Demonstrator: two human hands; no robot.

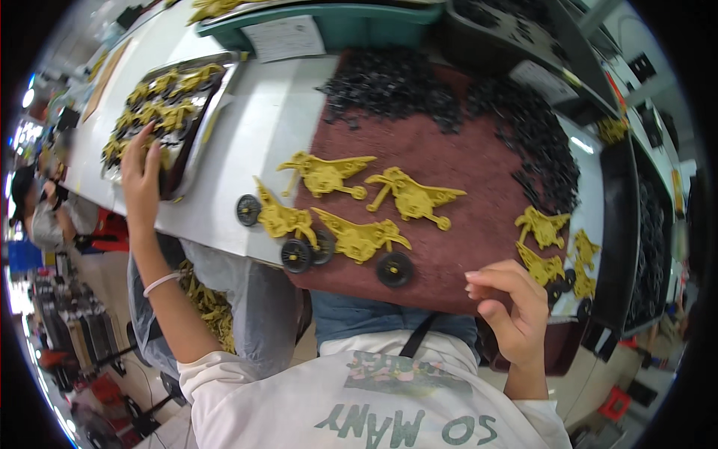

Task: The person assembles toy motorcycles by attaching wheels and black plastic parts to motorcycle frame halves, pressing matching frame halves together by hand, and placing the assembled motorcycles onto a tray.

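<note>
The yellow plastic winged toy bodies heaped in the shallow metal tray (213, 90) at the far left of the pale counter (269, 127) are what the left hand (140, 170) reaches into: in the head view, the only one there is, that hand lies flat over the near edge of the heap (161, 105), fingers spread and resting on the pieces, its grip open and closed on nothing yet. To do this pick well, I judge it best to pinch a single body by its thick middle rather than by a thin wing, and to lift it straight up so that tangled neighbours drop back into the tray instead of spilling over the rim. The right hand (512, 307) hovers at the near edge of the dark red felt mat (449, 142), fingers curled loosely towards the thumb; it seems to hold nothing, though a small part between the fingertips could be hidden. On the mat lie four yellow bodies in a loose cluster (351, 206), some with black plastic wheels (394, 269) fitted, one wheel (248, 209) resting off the mat on the counter. A pile of small black parts (396, 86) lies along the far side of the mat, more yellow bodies (550, 247) lie near the right hand, and a teal plastic bin (351, 22) stands beyond.
</note>
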